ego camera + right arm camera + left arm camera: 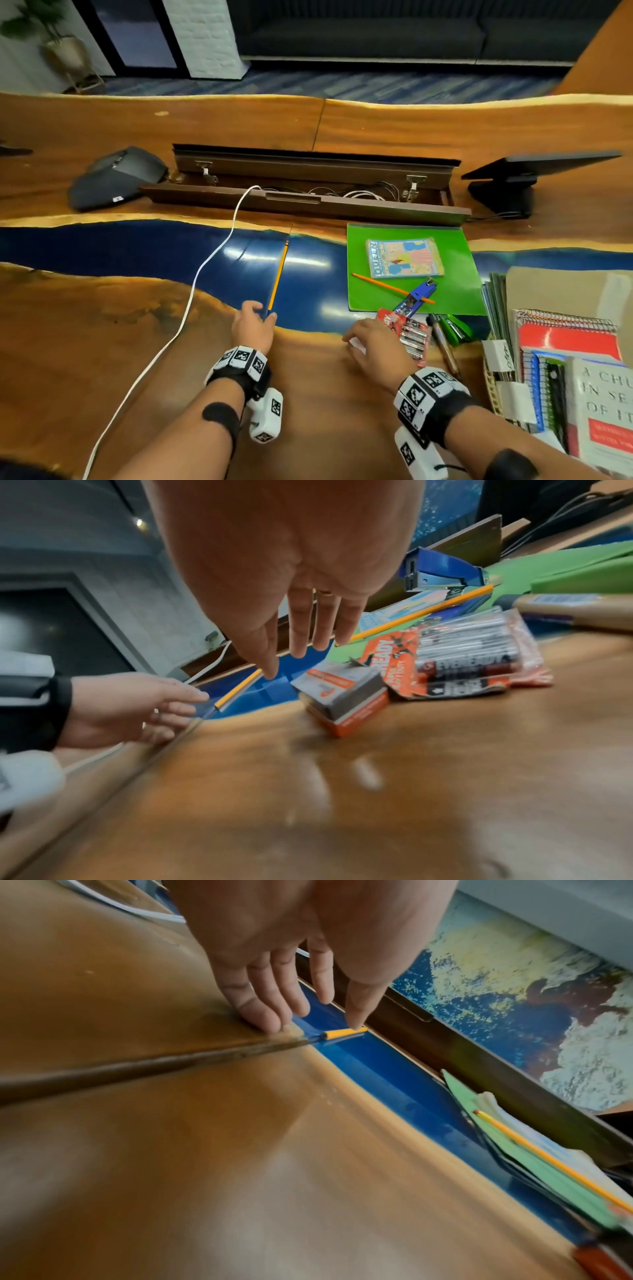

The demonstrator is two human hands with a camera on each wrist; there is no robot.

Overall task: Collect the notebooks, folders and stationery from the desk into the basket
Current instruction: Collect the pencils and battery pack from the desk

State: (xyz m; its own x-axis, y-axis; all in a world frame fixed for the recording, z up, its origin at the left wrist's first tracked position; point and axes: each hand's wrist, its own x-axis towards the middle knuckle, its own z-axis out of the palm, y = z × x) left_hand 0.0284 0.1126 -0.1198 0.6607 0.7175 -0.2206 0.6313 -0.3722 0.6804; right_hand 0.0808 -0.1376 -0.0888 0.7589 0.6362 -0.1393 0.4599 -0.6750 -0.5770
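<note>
**Both hands reaching over the desk**

The left hand [252,324] is lying with straight fingers at the near end of a pencil [278,277] on the blue strip, gripping nothing. The right hand [371,344] is hovering, fingers extended and empty, above a small box [342,699] beside a battery pack [469,661]. The basket [490,383] is sitting at the right, holding notebooks.
</note>
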